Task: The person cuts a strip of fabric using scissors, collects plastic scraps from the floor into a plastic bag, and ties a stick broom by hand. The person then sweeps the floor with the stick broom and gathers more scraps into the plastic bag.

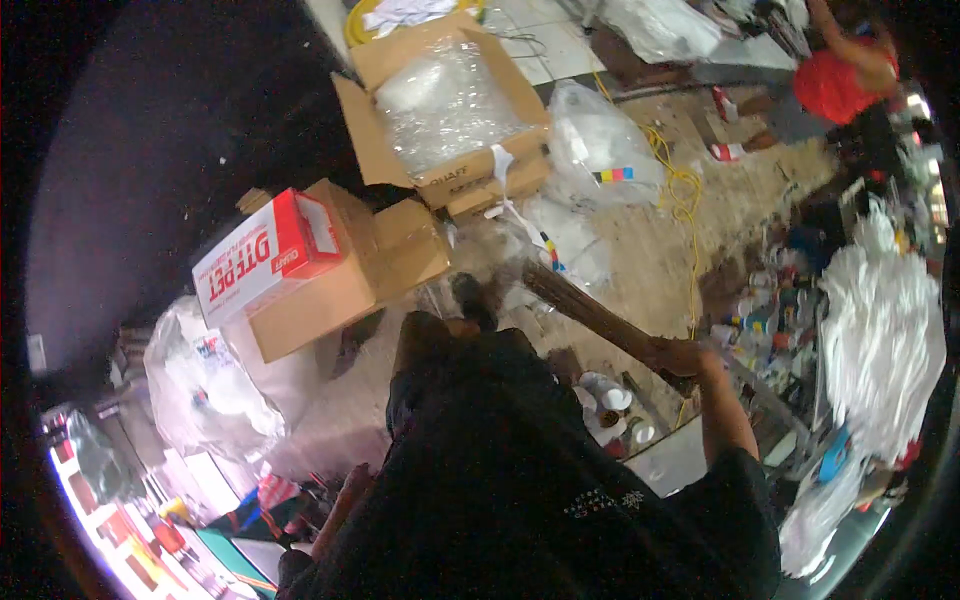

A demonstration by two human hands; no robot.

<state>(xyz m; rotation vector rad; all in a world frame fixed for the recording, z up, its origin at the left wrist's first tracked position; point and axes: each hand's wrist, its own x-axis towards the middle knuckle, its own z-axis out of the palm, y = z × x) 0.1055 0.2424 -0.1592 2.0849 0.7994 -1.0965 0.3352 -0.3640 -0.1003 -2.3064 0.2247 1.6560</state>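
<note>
My right hand (678, 357) is closed round the upper end of a long brown stick broom (600, 322). The broom slants down and away to the left, and its far end is blurred over the floor, near clear plastic wrap (570, 235). My left hand (352, 487) hangs low beside my black shirt; its fingers are too dim and small to make out. It is nearest to a large whitish plastic bag (215, 390) on the floor.
Ahead stands an open cardboard box (475, 185) filled with clear wrap. A red-and-white carton (265, 255) lies on another cardboard box (330, 305) at left. Yellow cord (683, 190) crosses the floor. White bundles (880, 330) and a person in red (840, 80) are at right.
</note>
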